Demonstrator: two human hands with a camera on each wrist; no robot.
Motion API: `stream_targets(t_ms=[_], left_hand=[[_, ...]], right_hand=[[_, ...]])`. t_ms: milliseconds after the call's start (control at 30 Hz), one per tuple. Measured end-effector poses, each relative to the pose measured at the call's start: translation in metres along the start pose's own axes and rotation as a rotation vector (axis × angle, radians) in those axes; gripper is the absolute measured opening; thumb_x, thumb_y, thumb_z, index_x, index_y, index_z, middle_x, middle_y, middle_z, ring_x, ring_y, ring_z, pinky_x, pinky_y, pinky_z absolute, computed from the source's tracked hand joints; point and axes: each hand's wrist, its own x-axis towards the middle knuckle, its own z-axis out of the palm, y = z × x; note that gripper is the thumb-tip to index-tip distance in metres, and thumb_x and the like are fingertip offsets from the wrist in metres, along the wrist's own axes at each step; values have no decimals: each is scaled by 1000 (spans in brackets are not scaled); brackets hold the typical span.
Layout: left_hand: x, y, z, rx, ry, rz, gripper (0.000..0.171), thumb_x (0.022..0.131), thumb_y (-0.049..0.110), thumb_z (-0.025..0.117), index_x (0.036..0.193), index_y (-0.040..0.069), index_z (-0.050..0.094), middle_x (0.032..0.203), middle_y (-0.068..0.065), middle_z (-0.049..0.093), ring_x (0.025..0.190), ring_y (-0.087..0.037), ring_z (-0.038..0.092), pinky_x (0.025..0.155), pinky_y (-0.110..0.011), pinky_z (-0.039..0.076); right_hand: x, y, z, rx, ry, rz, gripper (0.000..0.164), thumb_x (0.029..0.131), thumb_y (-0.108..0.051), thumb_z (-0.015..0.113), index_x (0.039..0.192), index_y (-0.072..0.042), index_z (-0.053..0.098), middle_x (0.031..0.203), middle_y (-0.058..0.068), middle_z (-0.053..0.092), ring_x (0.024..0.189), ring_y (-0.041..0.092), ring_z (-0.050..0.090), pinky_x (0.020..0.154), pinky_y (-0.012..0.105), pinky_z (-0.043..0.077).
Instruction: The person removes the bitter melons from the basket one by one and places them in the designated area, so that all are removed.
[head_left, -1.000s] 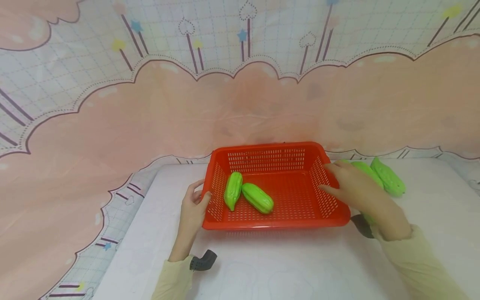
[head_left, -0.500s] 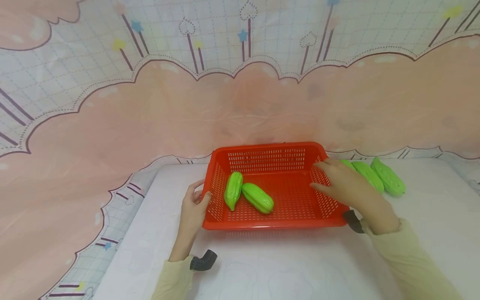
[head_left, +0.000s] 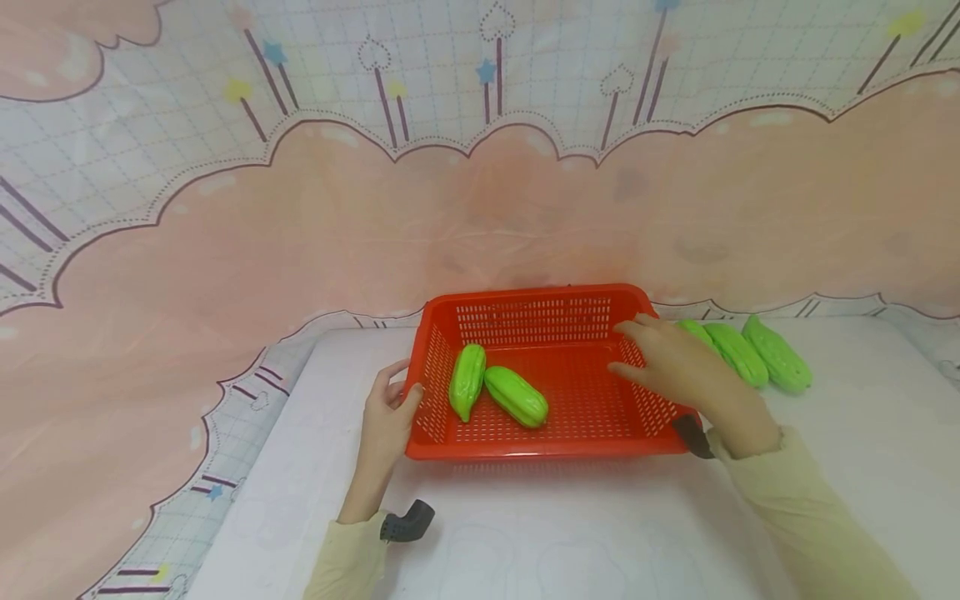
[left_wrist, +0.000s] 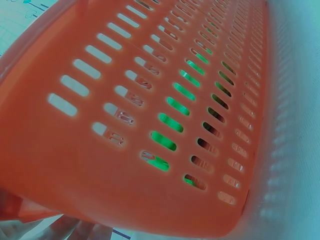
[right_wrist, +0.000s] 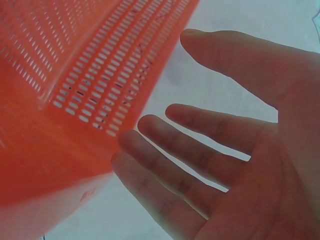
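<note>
A red plastic basket [head_left: 551,451] with slotted walls stands on the table. Two bright green, ribbed, gourd-like vegetables [head_left: 467,382] lie inside it toward the left, one straight along the left wall, the other [head_left: 517,397] slanting. My left hand [head_left: 387,421] holds the basket's left rim, thumb at the rim and fingers outside; in the left wrist view the slotted wall [left_wrist: 90,185] hides most of that hand. Above the basket's right wall hovers my right hand [head_left: 667,358], its fingers [right_wrist: 195,155] spread and nothing in them.
To the right of the basket, several more green vegetables [head_left: 777,354] lie side by side on the white table [head_left: 570,533], partly behind the right hand. A patterned cloth backdrop [head_left: 525,225] rises behind the table.
My right hand has moved left, from beside the green vegetables to over the basket's right side, uncovering more of them. My left hand and the basket have stayed put.
</note>
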Motion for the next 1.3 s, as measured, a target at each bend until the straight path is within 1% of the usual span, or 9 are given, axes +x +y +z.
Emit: stream_targets(t_ms=[167, 300, 467, 567, 667, 800, 867, 1133, 1300], left_hand=[[0, 0, 0, -4, -5, -2, 46, 100, 13, 55, 145, 12, 44, 122, -24, 64, 106, -36, 67, 89, -46, 58], [0, 0, 0, -10, -7, -2, 46, 100, 13, 55, 145, 12, 44, 122, -24, 64, 106, -36, 66, 89, -47, 58], [-1, 0, 0, -9, -8, -5, 47, 100, 14, 55, 145, 12, 44, 123, -23, 64, 107, -36, 66, 90, -48, 57], [-2, 0, -1, -4, -6, -6, 47, 100, 15, 55, 146, 12, 44, 123, -23, 64, 107, -36, 66, 90, -48, 57], [-2, 0, -1, -3, -7, -7, 47, 100, 14, 55, 146, 12, 44, 123, -23, 64, 107, -36, 66, 90, -47, 57], [-1, 1, -1, -7, -6, -4, 46, 100, 14, 55, 145, 12, 44, 123, -23, 64, 106, -36, 66, 89, -47, 58], [-1, 1, -1, -8, -4, -1, 46, 100, 13, 55, 145, 12, 45, 122, -24, 64, 106, -36, 67, 89, -47, 58], [-1, 1, -2, -17, -15, -2, 47, 100, 14, 55, 146, 12, 43, 123, -24, 64, 107, -37, 66, 89, -48, 57], [-2, 1, -1, -29, -20, -1, 47, 100, 14, 55, 146, 12, 43, 124, -24, 63, 108, -37, 66, 89, -49, 57]], right_hand=[[3, -1, 1, -2, 1, -8, 55, 92, -26, 69, 132, 8, 55, 126, 27, 61, 114, 44, 59, 97, 57, 50], [6, -4, 2, 13, -4, -2, 58, 92, -29, 70, 133, 8, 54, 127, 26, 61, 115, 43, 59, 96, 57, 50], [11, -6, 2, 37, -35, 25, 61, 92, -32, 70, 135, 7, 53, 132, 27, 58, 123, 44, 55, 100, 59, 48], [13, -8, 2, 52, -56, 37, 62, 92, -32, 69, 138, 6, 51, 137, 27, 55, 130, 46, 49, 103, 60, 45], [16, -8, 3, 72, -68, 44, 63, 92, -30, 69, 140, 5, 50, 138, 27, 54, 130, 45, 49, 103, 59, 45], [20, -9, 5, 92, -54, 22, 60, 92, -28, 70, 138, 6, 51, 135, 25, 57, 124, 41, 55, 101, 56, 48], [22, -9, 7, 99, -45, 5, 59, 92, -28, 70, 137, 7, 52, 133, 25, 58, 122, 41, 56, 101, 55, 48], [30, -10, 11, 105, -55, -9, 63, 92, -33, 69, 138, 8, 51, 136, 25, 56, 128, 42, 51, 107, 56, 43], [35, -10, 15, 103, -62, -17, 62, 92, -31, 69, 137, 9, 51, 136, 26, 57, 129, 43, 51, 108, 55, 42]])
